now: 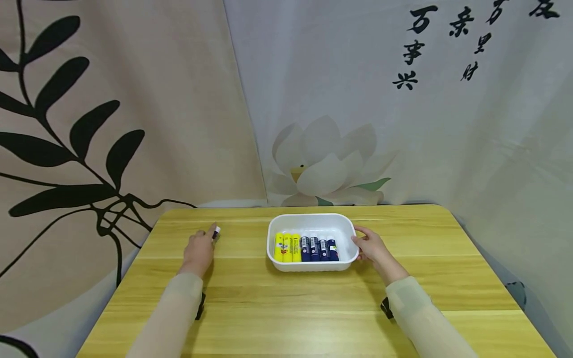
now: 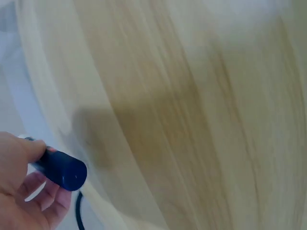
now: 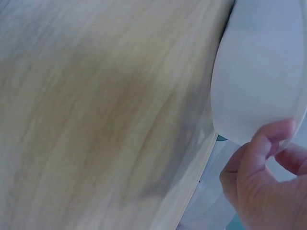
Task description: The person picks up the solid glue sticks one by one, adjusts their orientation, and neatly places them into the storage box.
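My left hand is over the left part of the table and pinches a dark blue glue stick with a white end. In the left wrist view its round blue end points out past the thumb. The right hand grips the right rim of a white plastic tray, with fingers curled over the wall in the right wrist view. Inside the tray, yellow glue sticks lie in a row on the left. Several navy glue sticks with white labels lie right beside them.
The wooden table has rounded back corners and reaches a curtain printed with a flower and writing. Bare tabletop lies between the left hand and the tray. Both wrists wear dark bands.
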The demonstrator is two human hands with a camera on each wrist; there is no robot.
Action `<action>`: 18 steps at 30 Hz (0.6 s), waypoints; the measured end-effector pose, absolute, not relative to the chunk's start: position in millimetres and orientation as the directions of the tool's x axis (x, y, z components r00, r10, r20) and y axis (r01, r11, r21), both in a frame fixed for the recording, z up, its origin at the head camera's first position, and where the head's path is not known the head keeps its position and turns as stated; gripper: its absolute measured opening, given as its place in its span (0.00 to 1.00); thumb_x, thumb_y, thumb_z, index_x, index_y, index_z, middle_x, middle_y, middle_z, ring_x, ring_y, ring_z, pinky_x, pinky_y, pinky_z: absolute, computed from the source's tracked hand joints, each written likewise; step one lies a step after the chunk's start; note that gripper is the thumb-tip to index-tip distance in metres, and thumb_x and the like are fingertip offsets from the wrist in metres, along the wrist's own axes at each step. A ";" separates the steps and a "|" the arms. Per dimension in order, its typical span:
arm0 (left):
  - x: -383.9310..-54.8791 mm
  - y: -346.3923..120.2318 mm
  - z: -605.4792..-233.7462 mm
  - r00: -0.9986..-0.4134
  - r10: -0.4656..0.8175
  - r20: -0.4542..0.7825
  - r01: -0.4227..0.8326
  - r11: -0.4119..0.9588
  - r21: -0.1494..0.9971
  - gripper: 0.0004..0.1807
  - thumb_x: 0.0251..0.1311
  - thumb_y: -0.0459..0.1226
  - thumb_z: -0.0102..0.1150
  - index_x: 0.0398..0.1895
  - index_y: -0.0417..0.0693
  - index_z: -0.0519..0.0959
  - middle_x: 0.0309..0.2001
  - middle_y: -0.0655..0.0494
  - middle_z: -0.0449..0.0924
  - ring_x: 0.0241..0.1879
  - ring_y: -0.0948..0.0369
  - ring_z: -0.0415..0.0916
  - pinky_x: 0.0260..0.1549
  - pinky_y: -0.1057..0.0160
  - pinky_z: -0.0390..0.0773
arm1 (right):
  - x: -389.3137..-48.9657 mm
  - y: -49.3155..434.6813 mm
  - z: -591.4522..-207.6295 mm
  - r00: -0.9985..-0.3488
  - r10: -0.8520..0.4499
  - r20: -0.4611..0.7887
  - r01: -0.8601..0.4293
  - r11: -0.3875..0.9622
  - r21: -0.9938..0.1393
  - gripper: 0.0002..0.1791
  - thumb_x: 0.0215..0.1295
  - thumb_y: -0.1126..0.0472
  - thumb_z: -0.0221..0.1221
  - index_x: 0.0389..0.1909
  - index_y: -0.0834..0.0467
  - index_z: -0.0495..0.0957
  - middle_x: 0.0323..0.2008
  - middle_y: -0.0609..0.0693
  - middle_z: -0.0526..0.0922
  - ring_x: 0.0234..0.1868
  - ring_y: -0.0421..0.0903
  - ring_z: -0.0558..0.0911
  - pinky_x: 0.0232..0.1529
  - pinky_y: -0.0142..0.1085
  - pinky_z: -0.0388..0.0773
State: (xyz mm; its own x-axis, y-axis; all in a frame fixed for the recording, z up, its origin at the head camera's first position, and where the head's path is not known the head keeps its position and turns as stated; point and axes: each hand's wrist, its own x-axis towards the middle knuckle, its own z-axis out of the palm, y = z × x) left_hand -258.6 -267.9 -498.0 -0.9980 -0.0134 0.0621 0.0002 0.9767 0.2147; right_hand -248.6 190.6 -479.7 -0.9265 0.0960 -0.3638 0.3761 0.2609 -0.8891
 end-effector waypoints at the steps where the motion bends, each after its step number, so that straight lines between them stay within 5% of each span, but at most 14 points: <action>1: -257.9 -265.7 -497.6 -0.996 -0.006 0.084 0.013 0.972 0.235 0.33 0.67 0.33 0.50 0.73 0.52 0.54 0.53 0.31 0.70 0.48 0.37 0.71 0.35 0.47 0.79 | -248.8 190.4 -479.6 -0.926 0.097 -0.366 0.378 0.262 -0.888 0.26 0.71 0.61 0.50 0.69 0.53 0.62 0.39 0.55 0.66 0.22 0.42 0.72 0.25 0.33 0.75; 8: -253.2 -245.1 -491.2 -0.979 0.035 0.200 0.107 0.925 0.364 0.31 0.66 0.34 0.52 0.71 0.56 0.56 0.54 0.34 0.70 0.50 0.39 0.71 0.41 0.43 0.77 | -249.3 190.6 -480.5 -0.925 0.095 -0.369 0.381 0.260 -0.887 0.26 0.71 0.61 0.50 0.68 0.53 0.63 0.39 0.56 0.67 0.22 0.42 0.72 0.25 0.33 0.75; 18: -249.8 -219.3 -486.8 -0.936 0.029 0.350 0.203 0.858 0.472 0.27 0.64 0.32 0.55 0.65 0.48 0.60 0.53 0.35 0.70 0.52 0.40 0.69 0.48 0.43 0.74 | -247.9 191.1 -481.2 -0.934 0.095 -0.344 0.357 0.261 -0.897 0.26 0.70 0.62 0.51 0.68 0.55 0.62 0.38 0.56 0.68 0.23 0.43 0.74 0.25 0.34 0.76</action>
State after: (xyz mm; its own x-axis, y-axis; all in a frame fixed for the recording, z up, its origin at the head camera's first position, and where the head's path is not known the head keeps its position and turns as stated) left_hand -249.8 -219.3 -486.8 -0.9362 0.0287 0.3502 0.2029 0.8579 0.4720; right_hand -247.9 191.1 -481.2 -0.9342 0.0950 -0.3439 0.3567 0.2608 -0.8971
